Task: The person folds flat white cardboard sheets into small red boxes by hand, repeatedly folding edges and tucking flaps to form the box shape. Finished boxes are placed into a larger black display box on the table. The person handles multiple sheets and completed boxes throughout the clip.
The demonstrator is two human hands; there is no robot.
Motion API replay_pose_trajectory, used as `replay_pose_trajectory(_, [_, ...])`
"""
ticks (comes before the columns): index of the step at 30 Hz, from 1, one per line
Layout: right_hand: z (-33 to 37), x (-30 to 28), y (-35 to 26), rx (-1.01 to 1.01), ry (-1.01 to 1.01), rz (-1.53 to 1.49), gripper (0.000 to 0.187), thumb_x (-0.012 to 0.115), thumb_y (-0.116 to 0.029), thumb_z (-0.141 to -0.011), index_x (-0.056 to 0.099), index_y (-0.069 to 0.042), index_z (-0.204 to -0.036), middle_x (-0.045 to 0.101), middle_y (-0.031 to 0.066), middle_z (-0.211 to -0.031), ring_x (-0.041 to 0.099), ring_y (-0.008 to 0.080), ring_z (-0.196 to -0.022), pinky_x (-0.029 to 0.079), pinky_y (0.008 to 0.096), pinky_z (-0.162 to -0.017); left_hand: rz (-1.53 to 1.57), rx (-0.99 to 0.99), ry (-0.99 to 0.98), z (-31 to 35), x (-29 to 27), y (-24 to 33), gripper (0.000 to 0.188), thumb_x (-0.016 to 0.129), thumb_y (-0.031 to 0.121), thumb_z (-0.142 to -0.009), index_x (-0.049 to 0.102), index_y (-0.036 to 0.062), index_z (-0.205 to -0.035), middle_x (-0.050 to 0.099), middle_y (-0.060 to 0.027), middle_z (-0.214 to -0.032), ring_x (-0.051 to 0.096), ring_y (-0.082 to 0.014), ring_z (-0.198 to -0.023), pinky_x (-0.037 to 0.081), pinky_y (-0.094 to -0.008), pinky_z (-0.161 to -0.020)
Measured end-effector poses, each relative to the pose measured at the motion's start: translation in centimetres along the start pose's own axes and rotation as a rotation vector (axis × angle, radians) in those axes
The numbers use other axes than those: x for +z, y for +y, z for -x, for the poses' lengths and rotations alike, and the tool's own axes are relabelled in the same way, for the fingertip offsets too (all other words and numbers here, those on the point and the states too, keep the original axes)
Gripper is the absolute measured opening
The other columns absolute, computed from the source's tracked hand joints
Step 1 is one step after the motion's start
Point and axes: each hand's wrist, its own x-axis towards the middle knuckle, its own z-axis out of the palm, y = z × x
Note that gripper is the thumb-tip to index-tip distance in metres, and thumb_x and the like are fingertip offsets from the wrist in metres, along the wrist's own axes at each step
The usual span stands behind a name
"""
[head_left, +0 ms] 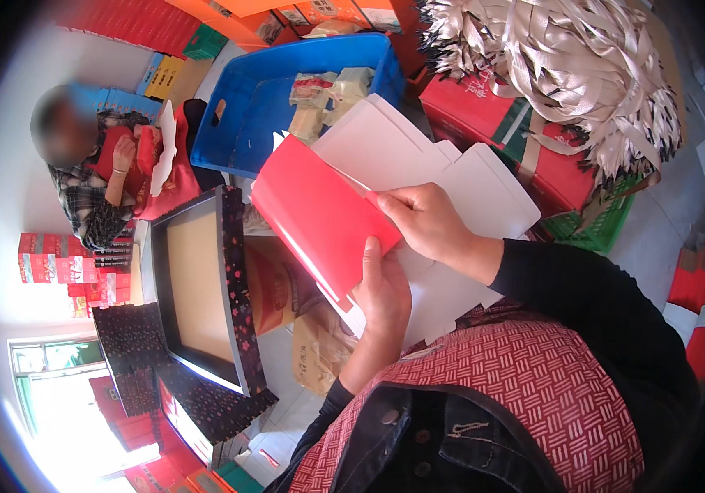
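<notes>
A cardboard box blank, with a glossy red panel (320,215) folded over and white flaps (484,185) spread out to the right, lies across my lap and hands. My left hand (383,289) grips its lower edge, thumb pressed on the red face and fingers hidden underneath. At the panel's right edge, my right hand (426,220) pinches the red card with thumb and curled fingers. The white side stretches beneath my right wrist toward the patterned apron (517,370) on my lap.
Beyond the blank stands a blue plastic crate (241,86) with several wrapped packs (310,103). At upper right, a heap of cream ribbons (566,66) tops red boxes (472,115) and a green basket (603,226). A dark patterned tray (236,283) stands left; a co-worker (94,177) sits beyond, holding red card.
</notes>
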Motion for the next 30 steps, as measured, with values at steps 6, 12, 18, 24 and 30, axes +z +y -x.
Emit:
replay_pose_trajectory(6, [-0.1, 0.4, 0.5, 0.115, 0.016, -0.219, 0.027, 0.053, -0.014, -0.096, 0.066, 0.007, -0.107, 0.068, 0.0023, -0.086, 0.056, 0.0054, -0.079, 0.047, 0.0221, -0.071, -0.016, 0.046, 0.019, -0.1, 0.2, -0.3, 0.042, 0.053, 0.013, -0.096, 0.04, 0.0016, -0.134, 0.05, -0.0097, -0.131, 0.048, -0.0206, -0.12, 0.038, -0.0369, -0.103])
replay_pose_trajectory(12, [-0.1, 0.7, 0.7, 0.091, 0.009, -0.174, 0.026, 0.054, -0.014, -0.095, 0.066, 0.006, -0.107, 0.07, 0.0075, -0.09, 0.06, 0.0077, -0.082, 0.049, 0.0236, -0.072, -0.011, 0.032, -0.065, -0.2, -0.1, -0.4, 0.043, 0.052, 0.015, -0.096, 0.039, 0.0012, -0.135, 0.049, -0.0099, -0.132, 0.047, -0.0209, -0.121, 0.036, -0.0377, -0.105])
replay_pose_trajectory(18, [0.3, 0.8, 0.1, 0.032, 0.018, -0.076, 0.024, 0.058, -0.014, -0.094, 0.067, 0.005, -0.105, 0.069, 0.0083, -0.082, 0.059, 0.0083, -0.074, 0.048, 0.024, -0.066, 0.012, 0.026, -0.054, -0.3, -0.6, -0.7, 0.043, 0.051, 0.016, -0.097, 0.038, 0.0007, -0.135, 0.049, -0.01, -0.132, 0.046, -0.022, -0.123, 0.035, -0.0378, -0.107])
replay_pose_trajectory(24, [-0.2, -0.4, 0.1, 0.031, 0.04, -0.036, 0.02, 0.062, -0.012, -0.091, 0.068, 0.001, -0.105, 0.067, 0.0059, -0.078, 0.056, 0.0065, -0.069, 0.047, 0.0226, -0.061, 0.001, 0.019, -0.046, -0.3, 0.2, -0.1, 0.042, 0.051, 0.015, -0.097, 0.039, 0.0017, -0.135, 0.05, -0.0107, -0.13, 0.049, -0.022, -0.12, 0.04, -0.0381, -0.103])
replay_pose_trajectory(30, [-0.1, -1.8, 0.0, -0.431, -0.094, 0.029, 0.027, 0.064, -0.006, -0.088, 0.064, 0.001, -0.114, 0.067, 0.0081, -0.09, 0.063, 0.0115, -0.08, 0.052, 0.0246, -0.067, 0.049, -0.023, -0.023, -0.1, 0.2, 0.0, 0.037, 0.052, 0.014, -0.096, 0.044, 0.0026, -0.131, 0.055, -0.0087, -0.124, 0.054, -0.0197, -0.11, 0.044, -0.0352, -0.093])
